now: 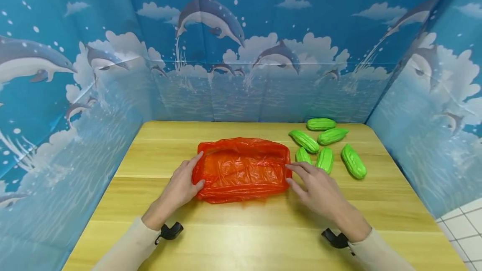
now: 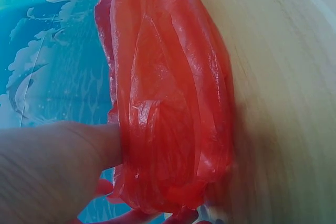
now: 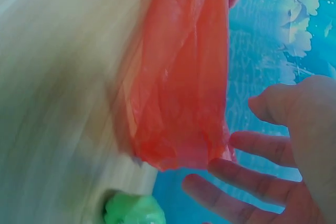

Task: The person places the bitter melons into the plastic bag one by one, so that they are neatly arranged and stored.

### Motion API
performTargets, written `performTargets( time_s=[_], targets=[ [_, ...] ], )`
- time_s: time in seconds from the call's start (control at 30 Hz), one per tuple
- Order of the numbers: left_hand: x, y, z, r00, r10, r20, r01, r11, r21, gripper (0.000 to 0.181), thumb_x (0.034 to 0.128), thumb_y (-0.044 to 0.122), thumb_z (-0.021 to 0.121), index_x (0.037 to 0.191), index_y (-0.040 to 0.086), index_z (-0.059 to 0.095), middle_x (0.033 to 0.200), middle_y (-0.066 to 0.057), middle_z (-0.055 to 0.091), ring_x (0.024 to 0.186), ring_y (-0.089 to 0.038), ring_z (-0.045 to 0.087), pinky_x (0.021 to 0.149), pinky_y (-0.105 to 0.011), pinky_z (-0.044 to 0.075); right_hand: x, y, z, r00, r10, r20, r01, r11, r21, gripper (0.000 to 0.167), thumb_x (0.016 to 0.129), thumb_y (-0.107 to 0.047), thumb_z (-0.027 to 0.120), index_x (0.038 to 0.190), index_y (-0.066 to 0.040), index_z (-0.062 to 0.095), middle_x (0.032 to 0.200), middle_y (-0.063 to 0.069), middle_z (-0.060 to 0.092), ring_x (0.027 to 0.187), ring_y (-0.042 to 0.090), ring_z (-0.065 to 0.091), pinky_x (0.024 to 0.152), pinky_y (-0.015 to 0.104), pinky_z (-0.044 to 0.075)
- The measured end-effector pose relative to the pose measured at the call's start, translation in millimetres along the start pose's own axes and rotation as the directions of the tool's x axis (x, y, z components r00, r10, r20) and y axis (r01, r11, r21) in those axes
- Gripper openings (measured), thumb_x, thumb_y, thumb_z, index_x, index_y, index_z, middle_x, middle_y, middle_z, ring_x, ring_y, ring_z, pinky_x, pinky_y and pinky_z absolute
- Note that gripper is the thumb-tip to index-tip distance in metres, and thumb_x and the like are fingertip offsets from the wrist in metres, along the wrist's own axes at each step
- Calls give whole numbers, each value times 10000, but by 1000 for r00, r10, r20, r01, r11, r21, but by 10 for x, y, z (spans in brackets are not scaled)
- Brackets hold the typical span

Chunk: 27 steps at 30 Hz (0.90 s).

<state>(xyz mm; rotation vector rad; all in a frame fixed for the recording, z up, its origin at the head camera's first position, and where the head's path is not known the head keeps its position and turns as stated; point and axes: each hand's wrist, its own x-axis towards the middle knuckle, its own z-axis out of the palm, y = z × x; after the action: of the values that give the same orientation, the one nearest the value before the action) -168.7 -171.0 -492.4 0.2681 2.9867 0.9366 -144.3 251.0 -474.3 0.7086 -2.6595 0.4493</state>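
Observation:
A red plastic bag (image 1: pixel 241 170), thin and wrinkled, stands open-topped in a rectangular shape on the wooden table; whether something stiff supports it I cannot tell. At its left end my left hand (image 1: pixel 180 185) holds the rim, the thumb dipping inside in the left wrist view, where red film partly hides the other fingers. By the right end my right hand (image 1: pixel 318 189) has its thumb and fingers spread apart, fingertips at the plastic edge. In the right wrist view those fingers (image 3: pixel 252 177) look extended, gripping nothing. Several bright green ridged gourds (image 1: pixel 354 162) lie beyond the right hand.
The light wooden table (image 1: pixel 241 237) meets blue dolphin-print curtains (image 1: pixel 241 91) at the back and both sides. One gourd (image 3: pixel 134 209) shows low in the right wrist view. White floor tiles (image 1: pixel 465 225) appear at the lower right.

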Motion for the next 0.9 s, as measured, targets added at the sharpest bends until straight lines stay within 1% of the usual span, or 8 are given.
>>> performTargets(
  time_s=[0.13,0.37,0.47,0.53,0.63,0.7,0.8,0.9],
  targets=[
    [6,14,26,1000,4,5,-4,1000,-2,946,1033,119,860,1840,147,366,1586,-279,643,1397,-483,666,1200,-676,598,-8,53,-66,999,34,-13,-34,999,-3,378,1075,-229,840,1435,-118,805,1363,132,824,932,339,842,698,493,684],
    [-12,20,44,1000,8,6,-8,1000,-12,935,1037,120,851,1839,148,372,1585,-271,649,1398,-482,673,1201,-678,595,19,181,-131,998,61,-25,-62,998,-6,352,1078,-215,838,1416,-123,807,1341,140,824,820,294,800,591,399,598],
    [-15,13,35,1000,0,5,0,1000,-18,933,1043,123,848,1842,158,367,1594,-269,647,1407,-479,669,1206,-675,594,39,256,-138,996,78,-32,-78,997,2,349,1084,-210,830,1416,-106,800,1353,159,814,892,344,819,632,444,630],
    [-14,11,21,1000,1,0,-1,1000,-19,928,1043,122,847,1839,155,373,1594,-273,649,1405,-483,670,1197,-682,597,58,317,-141,996,88,-34,-88,996,8,362,1087,-204,826,1430,-92,794,1361,184,806,915,382,813,627,477,629],
    [-8,25,-7,1000,3,-1,-3,1000,-29,921,1045,119,843,1837,153,375,1611,-284,641,1424,-504,662,1203,-698,587,90,419,-149,994,112,-17,-112,994,1,400,1089,-212,825,1463,-78,773,1375,219,789,977,416,801,673,537,650],
    [-3,28,-17,1000,9,1,-9,999,-31,914,1046,114,839,1835,148,379,1641,-294,628,1452,-528,650,1211,-718,573,109,484,-151,990,139,13,-139,990,-4,443,1092,-237,825,1499,-78,753,1394,237,773,1014,435,789,706,568,655],
    [3,34,-24,1000,10,17,-9,999,-32,911,1050,118,838,1835,147,379,1681,-303,602,1486,-548,631,1228,-737,550,128,572,-140,981,182,73,-181,983,-22,517,1097,-302,821,1554,-85,717,1437,258,745,1184,481,760,857,654,666],
    [17,22,-22,1000,11,28,-10,999,-35,909,1050,125,840,1835,150,382,1694,-307,592,1492,-554,629,1235,-743,541,155,650,-116,968,216,127,-213,976,-37,591,1095,-364,819,1597,-82,686,1492,296,706,1269,528,719,941,716,643]
  ],
)
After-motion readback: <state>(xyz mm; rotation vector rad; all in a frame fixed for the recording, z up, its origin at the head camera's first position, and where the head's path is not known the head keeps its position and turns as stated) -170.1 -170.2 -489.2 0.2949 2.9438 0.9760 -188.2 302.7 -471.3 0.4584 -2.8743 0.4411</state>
